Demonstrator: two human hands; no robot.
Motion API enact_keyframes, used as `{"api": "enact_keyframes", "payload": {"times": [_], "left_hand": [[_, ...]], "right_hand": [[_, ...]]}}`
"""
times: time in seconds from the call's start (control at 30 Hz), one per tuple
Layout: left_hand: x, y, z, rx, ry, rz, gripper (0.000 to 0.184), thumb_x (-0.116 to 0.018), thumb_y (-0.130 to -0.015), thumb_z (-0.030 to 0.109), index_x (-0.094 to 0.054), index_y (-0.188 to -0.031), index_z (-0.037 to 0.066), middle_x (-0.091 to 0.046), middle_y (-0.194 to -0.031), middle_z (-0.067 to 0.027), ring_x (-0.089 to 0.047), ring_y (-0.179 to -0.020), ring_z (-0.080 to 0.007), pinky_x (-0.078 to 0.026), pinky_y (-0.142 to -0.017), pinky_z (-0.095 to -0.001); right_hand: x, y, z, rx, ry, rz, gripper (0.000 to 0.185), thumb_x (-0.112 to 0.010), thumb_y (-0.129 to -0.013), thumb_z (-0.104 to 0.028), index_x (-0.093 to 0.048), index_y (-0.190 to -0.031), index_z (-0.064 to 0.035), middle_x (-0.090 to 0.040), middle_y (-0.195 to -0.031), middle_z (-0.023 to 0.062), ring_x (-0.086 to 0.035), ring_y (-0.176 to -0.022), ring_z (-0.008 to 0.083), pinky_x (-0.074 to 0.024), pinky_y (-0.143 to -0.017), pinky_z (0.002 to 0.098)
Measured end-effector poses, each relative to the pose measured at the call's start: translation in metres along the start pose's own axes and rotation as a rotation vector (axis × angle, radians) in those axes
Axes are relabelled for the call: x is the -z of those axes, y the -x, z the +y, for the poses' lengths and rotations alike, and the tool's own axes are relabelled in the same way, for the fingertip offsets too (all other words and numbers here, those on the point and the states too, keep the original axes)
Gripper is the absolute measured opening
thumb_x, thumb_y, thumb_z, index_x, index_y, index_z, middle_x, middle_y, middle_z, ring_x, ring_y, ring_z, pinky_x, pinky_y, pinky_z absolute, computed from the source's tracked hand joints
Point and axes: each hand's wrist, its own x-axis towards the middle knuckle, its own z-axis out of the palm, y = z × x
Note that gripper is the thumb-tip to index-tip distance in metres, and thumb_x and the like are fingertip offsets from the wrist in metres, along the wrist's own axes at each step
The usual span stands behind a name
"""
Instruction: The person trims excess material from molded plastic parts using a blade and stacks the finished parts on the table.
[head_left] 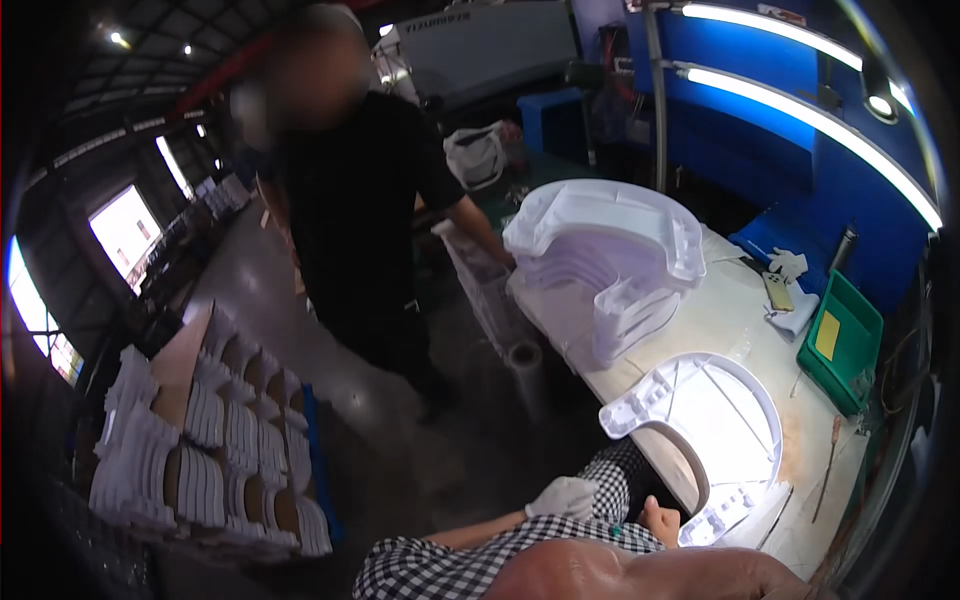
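Just beside the bare right hand (660, 522), a white curved tray (742, 408) is lying on the table (742, 318).
Both hands are showing curled fingers, with the gloved left hand (563, 498) lying farther from the tray; whether either is gripping anything, I cannot tell. Ribbed inside, the tray is looking like light, stiff, smooth plastic, probably slippery under a glove and apt to scuff; its raised rim beyond the right hand and its nearer end are seeming the surest holds.

1. You have one white, C-shaped plastic part (745, 405), its ribbed side facing up.
2. It lies flat on your table (720, 315), brightly lit.
3. You see its hollow curve open toward the table's edge.
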Motion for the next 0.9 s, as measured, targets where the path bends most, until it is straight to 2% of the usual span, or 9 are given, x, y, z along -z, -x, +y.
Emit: {"api": "enact_keyframes", "payload": {"times": [0.2,0.37,0.47,0.53,0.6,0.67,0.73,0.8,0.9], "left_hand": [[0.008,0.001,0.003,0.012,0.042,-0.127,0.043,-0.040,-0.095,0.016,-0.038,-0.052,0.014,-0.036,-0.043,0.0021,-0.031,-0.036,-0.0094,-0.028,-0.040,-0.0250],[0.026,-0.008,-0.025,0.078,-0.225,0.172,0.041,-0.040,-0.094,0.016,-0.043,-0.053,0.010,-0.045,-0.049,-0.0024,-0.040,-0.040,-0.0138,-0.033,-0.042,-0.0274],[-0.010,-0.013,0.000,0.021,-0.194,0.088,0.041,-0.039,-0.094,0.014,-0.044,-0.054,0.008,-0.043,-0.050,-0.0026,-0.039,-0.042,-0.0146,-0.033,-0.044,-0.0284],[-0.004,-0.033,0.000,-0.568,-1.235,-0.228,0.030,-0.043,-0.089,0.007,-0.052,-0.061,0.003,-0.051,-0.060,-0.0048,-0.048,-0.053,-0.0164,-0.039,-0.050,-0.0271],[-0.021,-0.052,-0.009,-0.276,-0.982,-0.065,0.007,-0.052,-0.078,0.001,-0.058,-0.075,0.000,-0.058,-0.074,-0.0084,-0.056,-0.065,-0.0186,-0.045,-0.061,-0.0272],[-0.036,-0.088,-0.021,-0.695,-1.380,-0.253,0.022,-0.056,-0.068,-0.002,-0.057,-0.090,0.002,-0.059,-0.089,-0.0150,-0.059,-0.084,-0.0300,-0.048,-0.074,-0.0353],[-0.047,-0.129,-0.029,-0.893,-1.728,-0.457,0.048,-0.062,-0.065,0.001,-0.051,-0.112,0.003,-0.053,-0.114,-0.0165,-0.049,-0.112,-0.0338,-0.040,-0.094,-0.0416],[-0.070,-0.160,-0.034,-0.842,-1.890,-0.575,0.063,-0.064,-0.065,0.002,-0.043,-0.124,0.004,-0.043,-0.130,-0.0154,-0.035,-0.126,-0.0345,-0.028,-0.105,-0.0447],[-0.085,-0.200,-0.050,-0.859,-2.038,-0.671,0.071,-0.067,-0.065,0.014,-0.039,-0.129,0.003,-0.041,-0.132,-0.0161,-0.036,-0.126,-0.0328,-0.024,-0.106,-0.0465]], "right_hand": [[-0.004,0.001,0.008,0.028,-0.056,-0.031,0.061,-0.051,-0.092,-0.038,-0.039,-0.042,-0.0068,-0.041,-0.043,-0.0013,-0.030,-0.039,0.0051,-0.0194,-0.038,0.0272],[-0.002,0.010,0.002,0.087,0.006,0.051,0.058,-0.048,-0.093,-0.041,-0.045,-0.047,-0.0051,-0.042,-0.045,-0.0018,-0.035,-0.042,0.0064,-0.0244,-0.040,0.0268],[0.008,0.014,-0.013,0.103,0.033,0.122,0.056,-0.040,-0.097,-0.032,-0.042,-0.048,-0.0042,-0.045,-0.045,0.0017,-0.037,-0.040,0.0097,-0.0296,-0.040,0.0271],[0.035,0.023,-0.022,0.216,0.079,0.237,0.048,-0.039,-0.097,-0.029,-0.053,-0.059,-0.0016,-0.056,-0.061,0.0059,-0.051,-0.057,0.0115,-0.0384,-0.053,0.0264],[0.076,0.034,-0.024,0.188,0.307,0.613,0.033,-0.045,-0.093,-0.022,-0.061,-0.076,0.0011,-0.061,-0.070,0.0068,-0.055,-0.064,0.0126,-0.0433,-0.062,0.0256],[0.131,0.031,-0.007,0.297,0.191,0.887,0.020,-0.052,-0.087,-0.017,-0.060,-0.090,0.0007,-0.063,-0.071,0.0109,-0.060,-0.067,0.0189,-0.0461,-0.066,0.0299],[0.186,0.022,0.026,0.217,0.440,1.121,0.023,-0.056,-0.084,-0.020,-0.060,-0.095,0.0003,-0.063,-0.079,0.0143,-0.062,-0.074,0.0235,-0.0478,-0.069,0.0333],[0.218,0.001,0.036,0.164,0.657,1.196,0.025,-0.058,-0.083,-0.021,-0.060,-0.096,0.0003,-0.062,-0.085,0.0156,-0.062,-0.080,0.0259,-0.0485,-0.070,0.0357],[0.224,-0.010,0.046,-0.062,0.946,1.220,0.029,-0.060,-0.081,-0.024,-0.058,-0.097,0.0005,-0.061,-0.095,0.0184,-0.061,-0.090,0.0299,-0.0492,-0.074,0.0398]]}}
